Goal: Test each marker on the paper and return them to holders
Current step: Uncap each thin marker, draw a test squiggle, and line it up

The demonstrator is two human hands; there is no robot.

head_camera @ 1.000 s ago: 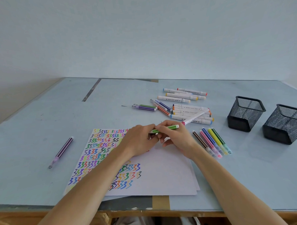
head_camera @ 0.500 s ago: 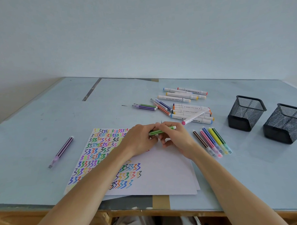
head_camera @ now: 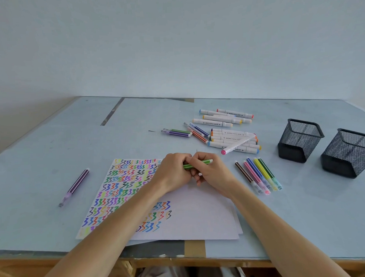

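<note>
Both hands meet over the top edge of the white paper [head_camera: 201, 216], which is covered in coloured zigzag strokes. My left hand [head_camera: 172, 173] and my right hand [head_camera: 212, 174] each grip a thin green striped marker [head_camera: 199, 164] held level between them; its left end is hidden in my left fist, so I cannot tell if it is capped. Two black mesh holders [head_camera: 299, 140] [head_camera: 347, 153] stand at the right, with no markers showing in them.
A row of thin markers [head_camera: 258, 174] lies right of the paper. A pile of white markers [head_camera: 233, 139] and thin striped ones [head_camera: 177, 133] lies behind. A purple marker [head_camera: 75, 185] rests alone at the left. The table's front edge [head_camera: 181, 252] is close.
The green marker and both hands have shifted slightly left and closer together; less of the marker sticks out to the right.
</note>
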